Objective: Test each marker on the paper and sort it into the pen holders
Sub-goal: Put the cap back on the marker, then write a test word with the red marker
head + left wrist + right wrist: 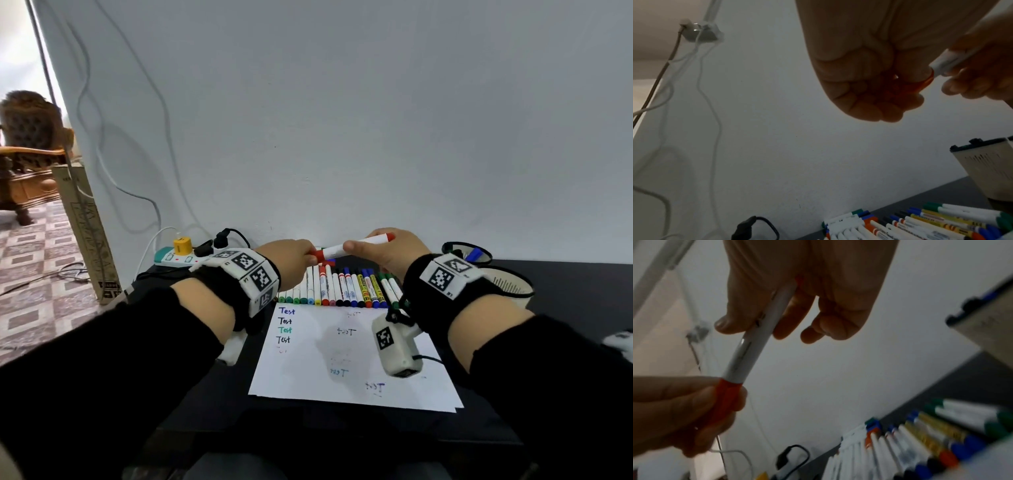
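Here the red marker (pixel 346 249) hung in the air above the table (pixel 565 342), level and slightly tilted, white barrel between red ends, held by both hands over the far row of markers (pixel 342 287). The left hand (pixel 291 262) had its grip curled tight round the red cap (pixel 728 394) at the marker's left end, fingers folded into the palm. The right hand (pixel 383 255) pinched the white barrel between thumb and forefinger, its other fingers loosely bent below. The cap sat flush against the barrel. Beneath the hands the row of markers lay side by side, caps toward the person, touching the far edge of the paper (pixel 342 359), which bore the word "Test" several times in blue, black and green. To the right stood the pen holders (pixel 513 287), one with blue markers in it. A power strip (pixel 178 257) lay at the table's far left.
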`<move>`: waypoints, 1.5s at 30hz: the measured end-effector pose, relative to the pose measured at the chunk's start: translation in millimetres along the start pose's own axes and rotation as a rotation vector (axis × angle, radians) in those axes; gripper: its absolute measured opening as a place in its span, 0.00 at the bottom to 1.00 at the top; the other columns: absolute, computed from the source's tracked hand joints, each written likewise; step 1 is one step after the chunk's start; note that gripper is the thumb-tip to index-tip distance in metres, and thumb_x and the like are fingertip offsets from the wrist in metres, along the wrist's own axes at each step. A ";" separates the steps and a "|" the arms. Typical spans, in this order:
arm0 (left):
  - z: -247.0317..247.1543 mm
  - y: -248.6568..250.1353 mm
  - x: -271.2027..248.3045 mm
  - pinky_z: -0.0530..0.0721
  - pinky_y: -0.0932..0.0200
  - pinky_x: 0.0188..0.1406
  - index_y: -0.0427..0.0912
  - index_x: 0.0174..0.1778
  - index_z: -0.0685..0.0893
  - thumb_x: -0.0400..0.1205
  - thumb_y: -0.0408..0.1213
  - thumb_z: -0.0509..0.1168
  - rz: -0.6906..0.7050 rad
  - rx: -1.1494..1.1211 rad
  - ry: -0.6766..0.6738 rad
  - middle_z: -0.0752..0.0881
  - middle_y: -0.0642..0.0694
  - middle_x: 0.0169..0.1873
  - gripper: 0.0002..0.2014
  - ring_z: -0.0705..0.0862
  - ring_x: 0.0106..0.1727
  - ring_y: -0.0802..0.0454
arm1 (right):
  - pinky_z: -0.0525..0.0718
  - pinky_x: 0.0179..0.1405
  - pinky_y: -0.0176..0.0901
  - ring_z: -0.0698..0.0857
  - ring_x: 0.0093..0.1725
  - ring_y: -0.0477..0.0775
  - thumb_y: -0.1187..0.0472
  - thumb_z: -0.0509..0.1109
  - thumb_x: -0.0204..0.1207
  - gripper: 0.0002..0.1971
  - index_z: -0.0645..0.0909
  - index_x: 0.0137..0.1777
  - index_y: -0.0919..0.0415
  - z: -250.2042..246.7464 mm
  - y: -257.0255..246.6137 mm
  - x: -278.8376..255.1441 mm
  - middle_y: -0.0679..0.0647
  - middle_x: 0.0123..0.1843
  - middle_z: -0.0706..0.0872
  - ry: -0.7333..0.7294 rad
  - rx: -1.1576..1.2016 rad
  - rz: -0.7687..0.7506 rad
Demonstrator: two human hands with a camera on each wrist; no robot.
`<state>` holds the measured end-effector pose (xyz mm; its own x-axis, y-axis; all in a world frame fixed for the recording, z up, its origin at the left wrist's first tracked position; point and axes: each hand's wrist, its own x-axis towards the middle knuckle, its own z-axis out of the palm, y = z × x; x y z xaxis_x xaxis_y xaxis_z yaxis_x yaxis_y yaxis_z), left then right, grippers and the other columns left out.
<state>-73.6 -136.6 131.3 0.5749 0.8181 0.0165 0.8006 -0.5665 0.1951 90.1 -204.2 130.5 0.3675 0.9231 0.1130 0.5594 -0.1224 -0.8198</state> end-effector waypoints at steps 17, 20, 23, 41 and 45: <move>60.7 41.2 44.2 0.71 0.53 0.66 0.46 0.80 0.60 0.85 0.51 0.54 0.078 0.068 -0.142 0.71 0.44 0.73 0.27 0.72 0.72 0.46 | 0.81 0.41 0.39 0.82 0.39 0.48 0.49 0.70 0.76 0.12 0.86 0.50 0.56 -35.5 60.1 12.8 0.50 0.43 0.86 -0.207 -0.623 0.160; 90.0 48.3 46.1 0.61 0.49 0.76 0.42 0.83 0.49 0.85 0.56 0.50 0.074 0.226 -0.277 0.56 0.42 0.81 0.35 0.58 0.81 0.43 | 0.84 0.48 0.45 0.82 0.36 0.53 0.48 0.68 0.78 0.16 0.85 0.51 0.61 -46.7 86.4 21.8 0.56 0.40 0.86 -0.170 -0.586 0.333; 113.7 56.3 52.5 0.53 0.44 0.79 0.42 0.83 0.44 0.84 0.60 0.46 0.077 0.311 -0.391 0.45 0.41 0.83 0.37 0.48 0.83 0.42 | 0.84 0.45 0.46 0.82 0.31 0.54 0.48 0.67 0.79 0.17 0.82 0.38 0.62 -53.1 120.3 31.1 0.54 0.29 0.83 -0.138 -0.519 0.472; 165.4 71.2 69.7 0.47 0.40 0.81 0.42 0.82 0.36 0.80 0.67 0.47 0.028 0.343 -0.537 0.34 0.38 0.81 0.45 0.41 0.83 0.41 | 0.81 0.50 0.46 0.86 0.47 0.57 0.46 0.70 0.76 0.17 0.75 0.36 0.59 -55.1 182.1 30.7 0.55 0.42 0.86 -0.192 -0.790 0.582; 166.7 71.3 69.8 0.47 0.40 0.81 0.43 0.82 0.37 0.80 0.67 0.47 0.026 0.346 -0.530 0.35 0.38 0.81 0.44 0.41 0.83 0.41 | 0.82 0.53 0.47 0.88 0.51 0.58 0.45 0.71 0.75 0.17 0.76 0.37 0.59 -55.9 179.9 29.5 0.57 0.48 0.88 -0.206 -0.813 0.576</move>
<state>51.8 -136.4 -17.1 0.5294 0.6938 -0.4883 0.7426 -0.6573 -0.1288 243.1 -219.3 17.7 0.6486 0.6807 -0.3405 0.7013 -0.7083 -0.0801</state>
